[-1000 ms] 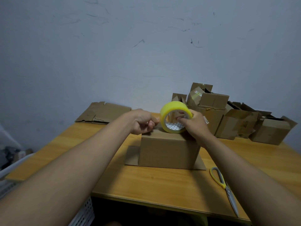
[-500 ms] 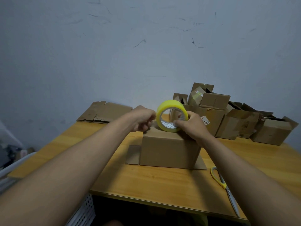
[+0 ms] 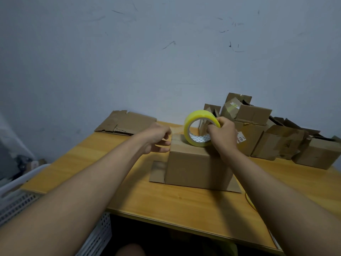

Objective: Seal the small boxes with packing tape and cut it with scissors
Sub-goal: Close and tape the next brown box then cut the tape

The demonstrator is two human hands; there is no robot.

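Atop the small brown cardboard box (image 3: 198,166), right hand (image 3: 222,133) gripped the yellow packing-tape roll (image 3: 200,128); left hand (image 3: 156,139), fingers loose and holding nothing, touched the box's edge. Advice: anchor the tape end firmly before unrolling.

Bench (image 3: 184,202): wooden top, orange-yellow grain, set against a grey wall. Closed cardboard box (image 3: 197,169) at centre, resting on a flat cardboard sheet (image 3: 156,171) that sticks out at both sides. Flattened cardboard (image 3: 125,122) at far left corner. Heap of opened boxes (image 3: 273,137) at far right. Yellow scissor handle (image 3: 249,200) near right, mostly hidden by forearm.
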